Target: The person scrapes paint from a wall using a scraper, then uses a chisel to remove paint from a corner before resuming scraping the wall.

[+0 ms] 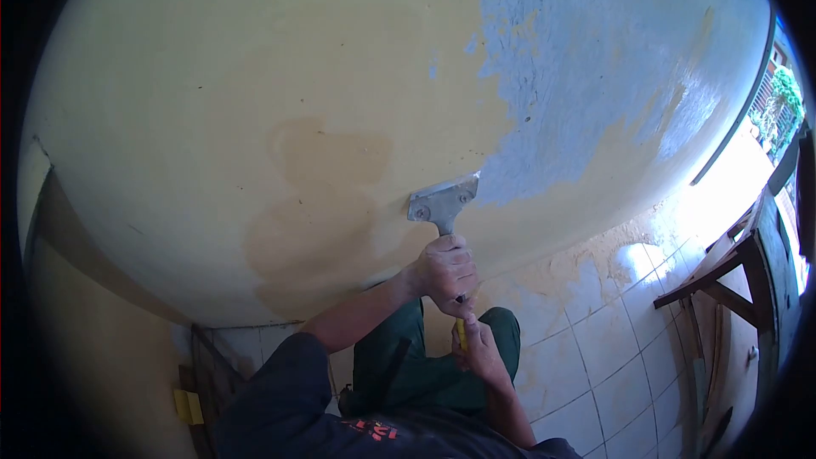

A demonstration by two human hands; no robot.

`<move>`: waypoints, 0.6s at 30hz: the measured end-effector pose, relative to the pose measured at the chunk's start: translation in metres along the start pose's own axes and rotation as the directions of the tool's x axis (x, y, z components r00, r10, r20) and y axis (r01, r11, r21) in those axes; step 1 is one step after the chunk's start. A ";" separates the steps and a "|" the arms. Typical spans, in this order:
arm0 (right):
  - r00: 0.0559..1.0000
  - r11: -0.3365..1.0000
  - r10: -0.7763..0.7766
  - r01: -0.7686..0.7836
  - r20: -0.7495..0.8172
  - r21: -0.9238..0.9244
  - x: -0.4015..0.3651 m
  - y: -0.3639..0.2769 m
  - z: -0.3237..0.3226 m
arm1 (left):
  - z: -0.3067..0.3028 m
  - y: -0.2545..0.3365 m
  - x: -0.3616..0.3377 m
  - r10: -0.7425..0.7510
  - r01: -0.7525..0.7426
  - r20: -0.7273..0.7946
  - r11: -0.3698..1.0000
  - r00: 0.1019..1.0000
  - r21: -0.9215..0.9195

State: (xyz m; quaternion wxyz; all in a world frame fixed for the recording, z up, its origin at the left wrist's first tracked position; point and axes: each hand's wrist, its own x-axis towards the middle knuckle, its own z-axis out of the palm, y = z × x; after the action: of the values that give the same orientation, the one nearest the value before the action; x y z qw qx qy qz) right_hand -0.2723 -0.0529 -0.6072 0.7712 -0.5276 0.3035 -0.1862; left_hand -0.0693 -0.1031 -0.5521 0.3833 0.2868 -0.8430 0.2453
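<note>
Seemingly abt a third stripped: bare patch (595,59) upper rt, yellow paint (212,76) covers the rest of wall (153,229). L hand (446,272) & R hand (480,348) both clench the scraper (444,201), blade at patch edge.

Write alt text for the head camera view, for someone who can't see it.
A person presses a metal scraper against a yellow painted wall, left hand high on the handle and right hand below it. Right of the blade, a blue-grey patch shows where the yellow is gone. A pale tiled floor lies below.
</note>
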 end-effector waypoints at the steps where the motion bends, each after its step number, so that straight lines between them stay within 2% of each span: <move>1: 1.000 0.999 -0.015 0.014 -0.012 -0.038 0.001 -0.001 -0.002 | 0.000 0.003 -0.001 -0.010 0.010 0.017 1.000 1.000 0.005; 5: 1.000 0.995 -0.030 0.030 -0.003 -0.100 0.004 -0.008 -0.002 | -0.006 -0.008 0.009 0.040 -0.040 0.008 0.999 0.999 0.001; 8: 1.000 1.000 -0.001 0.001 0.005 -0.023 0.001 -0.005 0.000 | -0.008 -0.001 0.013 -0.008 0.008 0.008 1.000 1.000 0.015; 11: 0.999 0.994 -0.028 0.024 -0.035 -0.103 0.007 -0.012 -0.001 | -0.001 -0.001 0.007 -0.016 0.015 -0.020 1.000 1.000 -0.018; 14: 1.000 0.997 0.010 -0.012 -0.027 -0.076 0.005 -0.012 0.000 | -0.008 -0.007 0.009 0.019 -0.021 0.049 0.999 0.999 0.039; 18: 1.000 0.998 -0.013 0.012 -0.013 -0.064 -0.002 -0.003 -0.002 | -0.008 0.000 0.013 -0.009 0.007 0.041 0.999 0.999 0.050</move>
State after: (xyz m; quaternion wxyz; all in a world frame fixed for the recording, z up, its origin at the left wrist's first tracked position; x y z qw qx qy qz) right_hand -0.2754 -0.0541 -0.6045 0.7506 -0.5527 0.3113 -0.1849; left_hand -0.0723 -0.1018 -0.5377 0.3595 0.3048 -0.8433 0.2584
